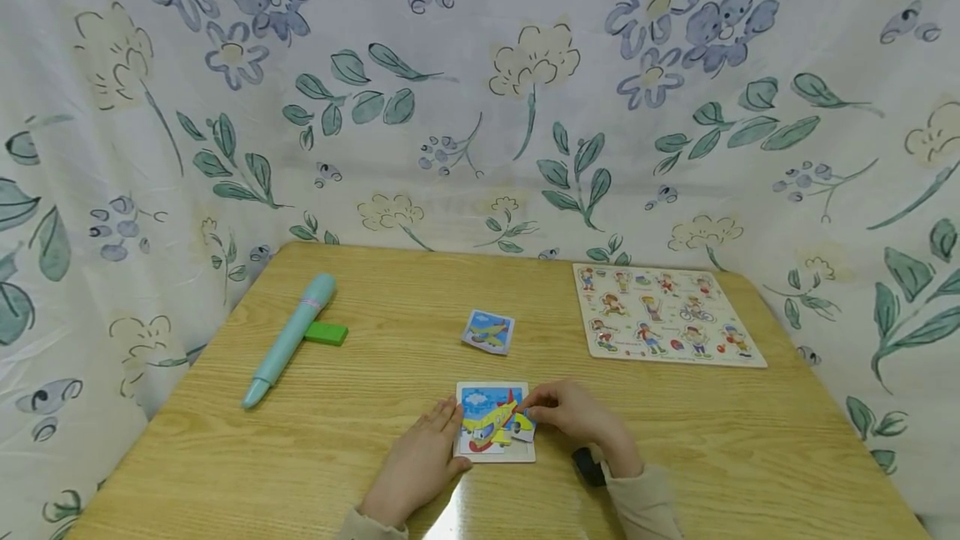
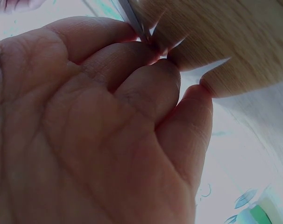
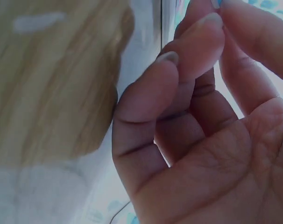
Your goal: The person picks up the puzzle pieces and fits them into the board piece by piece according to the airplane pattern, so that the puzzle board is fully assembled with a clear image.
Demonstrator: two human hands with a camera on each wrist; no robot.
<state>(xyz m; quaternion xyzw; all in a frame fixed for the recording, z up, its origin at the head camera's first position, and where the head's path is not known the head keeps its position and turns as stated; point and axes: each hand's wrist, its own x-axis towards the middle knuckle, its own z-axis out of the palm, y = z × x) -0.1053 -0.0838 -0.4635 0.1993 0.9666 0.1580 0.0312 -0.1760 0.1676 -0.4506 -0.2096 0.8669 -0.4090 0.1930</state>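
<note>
A small square jigsaw puzzle board [image 1: 498, 457] with a pale frame and a yellow and red airplane on blue sky lies near the table's front in the head view. My left hand [image 1: 420, 457] rests along its left edge, fingers extended and thumb at the lower left corner. At the board's right side, my right hand [image 1: 581, 417] pinches a jigsaw piece [image 1: 522, 432] between thumb and fingers. That piece sits tilted over the lower right of the picture. In the right wrist view, a bit of blue shows at the pinching fingertips [image 3: 197, 49]; most of the piece is out of sight.
Behind the board lies a small airplane picture card [image 1: 488, 332]. A larger board with children figures [image 1: 667, 315] is at the back right. To the left, a teal pen-shaped case [image 1: 288, 344] lies against a green block [image 1: 327, 333]. Floral curtains [image 1: 480, 107] surround the wooden table [image 1: 390, 315].
</note>
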